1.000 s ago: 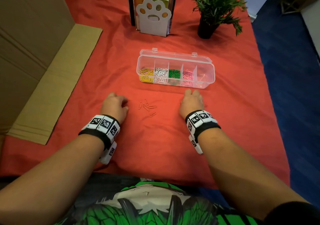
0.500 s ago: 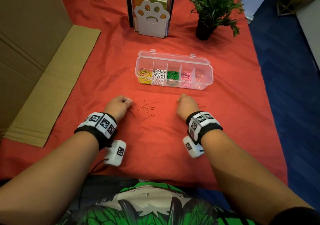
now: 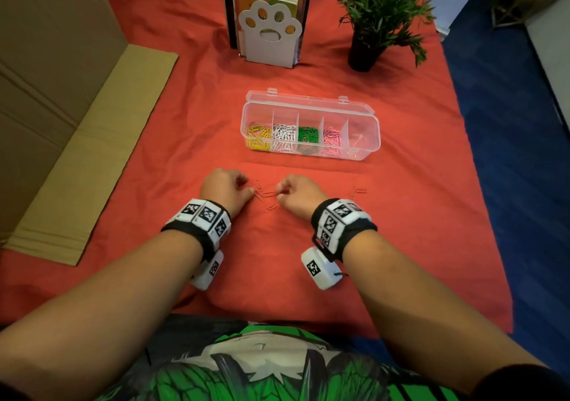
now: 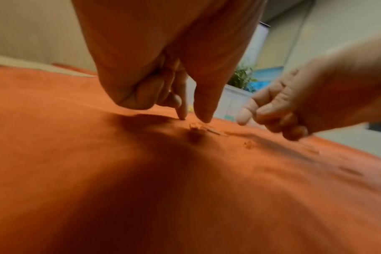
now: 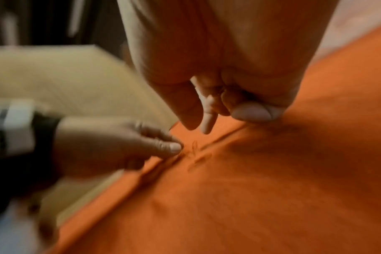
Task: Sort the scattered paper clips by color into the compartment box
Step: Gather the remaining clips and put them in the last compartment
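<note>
Both hands sit at mid-frame in the head view, knuckles up, on the red cloth (image 3: 154,141). Left hand (image 3: 226,189) has its outer fingers curled under while forefinger and thumb point down with a gap between them, tips at the cloth and gripping nothing I can make out. Right hand (image 3: 300,195) is curled the same way, thumb and forefinger apart just above the cloth; whether it has a clip yet I cannot tell.

Above them, at centre frame, lies the box (image 3: 367,116), lid open, with yellow, white, green and pink clips sorted and the right-end cell nearly bare.

Between the two hands lie the red clips (image 3: 263,195), a small loose cluster. One runs left to right, its end just beside the right forefinger, so that hand looks nearer to it. Two more clips (image 3: 359,190) lie apart, to the right.
</note>
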The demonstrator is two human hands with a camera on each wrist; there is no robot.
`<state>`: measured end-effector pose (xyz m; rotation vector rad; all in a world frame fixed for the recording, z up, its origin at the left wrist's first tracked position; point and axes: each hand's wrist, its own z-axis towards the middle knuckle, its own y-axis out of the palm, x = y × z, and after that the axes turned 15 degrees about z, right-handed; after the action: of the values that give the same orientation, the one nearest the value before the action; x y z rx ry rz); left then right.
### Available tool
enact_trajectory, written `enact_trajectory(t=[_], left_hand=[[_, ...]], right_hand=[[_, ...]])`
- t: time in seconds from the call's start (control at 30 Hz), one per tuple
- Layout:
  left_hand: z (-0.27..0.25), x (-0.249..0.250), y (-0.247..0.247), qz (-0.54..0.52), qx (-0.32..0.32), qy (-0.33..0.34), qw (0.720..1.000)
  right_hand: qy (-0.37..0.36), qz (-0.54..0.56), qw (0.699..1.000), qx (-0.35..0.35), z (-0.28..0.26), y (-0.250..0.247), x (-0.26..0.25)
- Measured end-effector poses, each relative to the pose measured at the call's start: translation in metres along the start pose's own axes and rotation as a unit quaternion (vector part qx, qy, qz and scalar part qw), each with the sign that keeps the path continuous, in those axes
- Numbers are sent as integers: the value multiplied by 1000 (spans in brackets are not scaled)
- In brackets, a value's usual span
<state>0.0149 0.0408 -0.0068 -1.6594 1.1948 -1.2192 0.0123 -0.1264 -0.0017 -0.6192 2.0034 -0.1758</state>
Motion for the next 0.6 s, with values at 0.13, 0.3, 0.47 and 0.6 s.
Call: enact_trajectory(t=[0.13, 0.3, 0.47, 0.6], left_hand=[[-2, -1, 5, 37, 38, 63, 997], [-5, -2, 7, 68, 18, 102, 992], [-6, -2, 8, -58, -16, 60, 996], [-6, 9, 0, -339, -154, -82, 925]], right_hand=[[-79, -211, 974, -3, -3, 20, 0], [-169, -320, 932, 24, -14, 31, 3], [-132, -310, 941, 35, -17, 31, 11], [-16, -42, 999, 10, -12, 9, 16]])
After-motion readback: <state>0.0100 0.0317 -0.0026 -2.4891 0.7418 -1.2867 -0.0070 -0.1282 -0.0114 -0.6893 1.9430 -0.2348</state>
